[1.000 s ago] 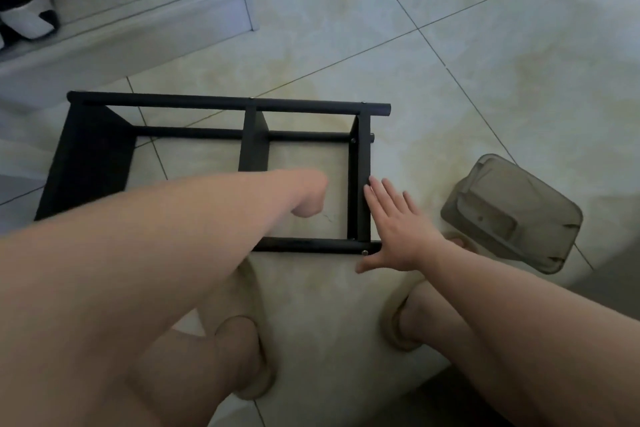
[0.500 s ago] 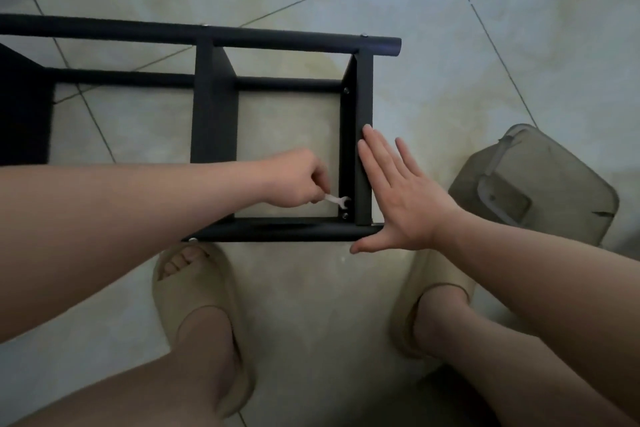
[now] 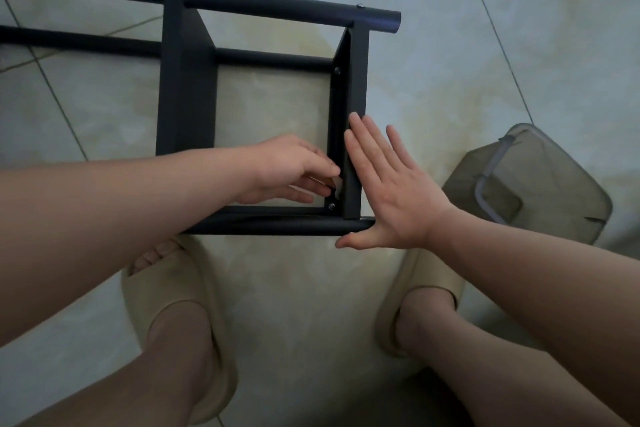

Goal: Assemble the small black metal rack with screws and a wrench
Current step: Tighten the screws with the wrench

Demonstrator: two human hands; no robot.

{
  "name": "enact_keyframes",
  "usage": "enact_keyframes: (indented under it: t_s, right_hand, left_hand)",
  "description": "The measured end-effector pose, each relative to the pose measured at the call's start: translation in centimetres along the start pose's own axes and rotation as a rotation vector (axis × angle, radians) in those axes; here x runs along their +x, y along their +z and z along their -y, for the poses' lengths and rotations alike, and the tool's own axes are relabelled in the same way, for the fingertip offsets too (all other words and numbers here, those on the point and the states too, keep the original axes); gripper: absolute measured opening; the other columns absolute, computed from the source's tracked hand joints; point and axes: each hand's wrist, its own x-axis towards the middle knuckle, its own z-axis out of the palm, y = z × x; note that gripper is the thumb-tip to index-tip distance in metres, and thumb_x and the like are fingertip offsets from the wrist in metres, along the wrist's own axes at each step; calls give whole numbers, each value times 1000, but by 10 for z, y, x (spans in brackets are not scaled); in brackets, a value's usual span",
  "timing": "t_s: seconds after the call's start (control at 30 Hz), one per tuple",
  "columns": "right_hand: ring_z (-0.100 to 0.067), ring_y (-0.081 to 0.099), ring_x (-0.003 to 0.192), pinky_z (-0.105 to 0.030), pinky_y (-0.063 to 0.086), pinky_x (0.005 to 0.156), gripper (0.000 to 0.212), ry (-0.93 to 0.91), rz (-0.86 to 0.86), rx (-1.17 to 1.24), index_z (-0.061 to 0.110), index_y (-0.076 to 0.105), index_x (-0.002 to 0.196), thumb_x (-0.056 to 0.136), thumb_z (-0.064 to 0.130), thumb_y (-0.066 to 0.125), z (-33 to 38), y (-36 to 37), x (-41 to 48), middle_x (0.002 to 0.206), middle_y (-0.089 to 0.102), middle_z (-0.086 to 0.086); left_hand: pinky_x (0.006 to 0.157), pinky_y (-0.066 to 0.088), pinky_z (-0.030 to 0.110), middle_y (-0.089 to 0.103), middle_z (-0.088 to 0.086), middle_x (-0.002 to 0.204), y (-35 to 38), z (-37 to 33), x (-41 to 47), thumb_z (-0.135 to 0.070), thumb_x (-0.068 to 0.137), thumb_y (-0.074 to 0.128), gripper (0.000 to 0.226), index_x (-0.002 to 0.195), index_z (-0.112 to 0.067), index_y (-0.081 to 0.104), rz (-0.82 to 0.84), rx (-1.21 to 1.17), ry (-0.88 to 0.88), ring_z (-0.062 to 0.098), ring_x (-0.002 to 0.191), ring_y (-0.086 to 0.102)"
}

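The black metal rack (image 3: 187,87) lies on the tiled floor (image 3: 519,45), its long tubes running across the view and its right end panel (image 3: 358,80) closing off a square bay. The left hand (image 3: 291,170) reaches into that bay at the rack's near right corner. Its fingers (image 3: 323,168) are curled in tight and pinch a small pale wrench (image 3: 338,184), most of which is hidden behind them. The wrench sits against the inner face of the end panel, just above a screw (image 3: 331,206) in that corner. A second screw (image 3: 337,70) shows at the far end of the same panel. The right hand (image 3: 391,191) lies flat against the outer face of the end panel, fingers straight and slightly spread, holding nothing, with the thumb touching the end of the rack's near tube. Right of the rack and apart from it sits a translucent grey container (image 3: 540,184). On the near side of the rack the person's feet stand in beige slippers (image 3: 162,288).
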Motion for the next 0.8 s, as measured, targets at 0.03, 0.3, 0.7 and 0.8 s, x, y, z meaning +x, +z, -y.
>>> enact_keyframes:
  t_s: [0.03, 0.3, 0.7, 0.8]
  right_hand:
    - [-38, -1, 156, -56, 10, 126, 134, 0, -6, 21, -6, 6, 159, 76, 94, 39, 0, 1, 0, 168, 0, -23]
    - [-37, -4, 157, -57, 11, 126, 134, 4, -19, 54, -4, 3, 159, 76, 92, 44, 0, 5, 2, 168, -3, -21]
    - [-38, -4, 156, -58, 14, 125, 134, 1, -19, 61, -4, 2, 159, 76, 93, 42, -2, 7, 2, 168, -3, -22]
    - [-38, -4, 156, -58, 14, 125, 135, 6, -10, 57, -5, 3, 159, 75, 93, 42, -2, 6, 2, 168, -3, -22]
  left_hand:
    - [76, 54, 31, 76, -2, 83, 1, 3, 0, -21, 94, 67, 4, 93, -17, 68, 4, -51, -8, 13, 87, 74]
    - [73, 52, 27, 75, -4, 86, 3, 9, 2, -29, 90, 73, 18, 105, -18, 73, -193, -134, -22, 8, 75, 71]
    - [72, 50, 26, 76, -6, 83, 8, 4, 6, -27, 94, 68, 5, 97, -22, 68, -120, -59, -32, 7, 72, 68]
    - [74, 50, 26, 76, -5, 85, 7, 0, 6, -28, 94, 69, 5, 96, -24, 68, -126, -41, -12, 7, 73, 68]
